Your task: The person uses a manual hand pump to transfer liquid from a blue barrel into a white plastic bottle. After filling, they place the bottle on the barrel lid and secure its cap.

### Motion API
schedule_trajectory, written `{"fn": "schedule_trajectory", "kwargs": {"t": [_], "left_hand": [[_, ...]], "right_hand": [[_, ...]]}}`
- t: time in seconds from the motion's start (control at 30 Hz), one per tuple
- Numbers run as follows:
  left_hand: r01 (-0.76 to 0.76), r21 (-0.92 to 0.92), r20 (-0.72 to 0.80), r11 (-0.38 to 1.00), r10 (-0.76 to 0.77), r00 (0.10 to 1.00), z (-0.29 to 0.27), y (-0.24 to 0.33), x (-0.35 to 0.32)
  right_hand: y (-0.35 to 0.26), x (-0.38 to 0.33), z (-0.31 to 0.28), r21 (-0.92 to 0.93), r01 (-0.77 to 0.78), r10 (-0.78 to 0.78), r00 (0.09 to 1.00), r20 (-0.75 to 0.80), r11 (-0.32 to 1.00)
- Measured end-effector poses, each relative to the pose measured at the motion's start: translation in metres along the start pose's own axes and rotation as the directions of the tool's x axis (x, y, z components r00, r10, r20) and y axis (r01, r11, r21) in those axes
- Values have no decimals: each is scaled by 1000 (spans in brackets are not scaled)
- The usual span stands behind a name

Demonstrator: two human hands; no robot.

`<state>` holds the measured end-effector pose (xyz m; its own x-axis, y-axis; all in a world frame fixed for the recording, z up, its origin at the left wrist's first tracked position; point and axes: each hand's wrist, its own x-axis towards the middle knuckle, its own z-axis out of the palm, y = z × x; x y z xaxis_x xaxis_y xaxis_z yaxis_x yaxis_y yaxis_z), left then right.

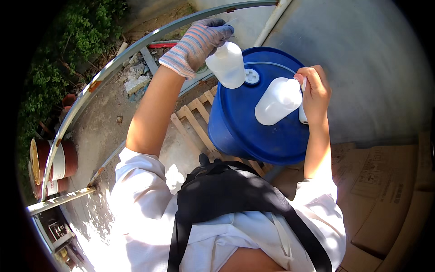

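Observation:
My left hand (pixel 206 41), in a grey glove with orange and blue stripes, is closed at the top of a white translucent plastic bottle (pixel 228 68). A thin clear strip sticks out past its fingers. My right hand (pixel 316 93) is bare, its fingers pinched round a slim white object (pixel 303 113) that hangs down below them. Just left of those fingers, a second white plastic bottle (pixel 275 105) leans over the lid of a blue plastic drum (pixel 231 124). Whether my right hand also touches this bottle's neck cannot be made out.
On the drum lid is a white screw plug (pixel 252 76). Under the drum lies a wooden pallet (pixel 192 120). A curved metal rail (pixel 93 86) runs along the left, with rusty drums (pixel 59 161) beyond. Flattened cardboard boxes (pixel 376 181) lie at right, below a grey wall (pixel 376 68).

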<state>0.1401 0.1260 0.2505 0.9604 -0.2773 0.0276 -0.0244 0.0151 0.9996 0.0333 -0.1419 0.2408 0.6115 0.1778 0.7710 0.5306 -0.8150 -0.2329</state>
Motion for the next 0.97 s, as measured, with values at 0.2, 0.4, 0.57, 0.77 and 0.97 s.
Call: {"fn": "schedule_trajectory", "kwargs": {"t": [0.2, 0.4, 0.57, 0.77, 0.97], "left_hand": [[130, -86, -215, 988, -146, 966, -77, -7, -160], [158, -230, -617, 960, -269, 739, -109, -84, -325], [28, -443, -855, 896, -431, 287, -140, -228, -483], [73, -600, -777, 797, -558, -291, -166, -396, -663], [-91, -724, -450, 684, -568, -689, -167, -488, -802]], "right_hand": [[-52, 24, 9, 474, 74, -219, 941, 258, 878], [-129, 5, 87, 723, -44, -374, 833, 407, 690], [-213, -50, 197, 782, -259, -513, 631, 582, 567], [-340, -163, 376, 439, -832, -375, 309, 874, 339], [-452, -279, 572, 171, -944, -193, 118, 974, 284]]}}
